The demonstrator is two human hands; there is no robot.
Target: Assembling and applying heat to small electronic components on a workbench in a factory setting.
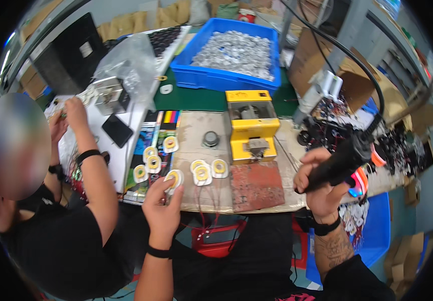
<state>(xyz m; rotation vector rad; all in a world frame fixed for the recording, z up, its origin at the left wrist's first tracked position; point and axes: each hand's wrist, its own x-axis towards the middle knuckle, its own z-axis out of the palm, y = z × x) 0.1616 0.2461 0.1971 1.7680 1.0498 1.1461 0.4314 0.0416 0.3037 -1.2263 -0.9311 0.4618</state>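
Note:
My left hand [161, 208] pinches a small white disc-shaped part with a yellow ring [174, 177] between thumb and fingers, just above the table's front edge. My right hand [322, 185] is wrapped round a black electric screwdriver [342, 163], whose thick cable runs upward; its tip points left, apart from the part. Between the hands lie several similar white parts [202, 174], with thin red wires trailing over the edge. More such parts [153, 163] rest on a colourful printed sheet to the left. A round grey metal piece [210, 139] sits farther back.
A yellow bench machine [252, 128] stands mid-table behind a worn reddish plate [257, 185]. Behind it is a blue bin [225, 52] full of small silvery pieces. Dark wired parts [327, 133] crowd the right. A co-worker's arm [96, 170] reaches over the left side, near a black phone [117, 130].

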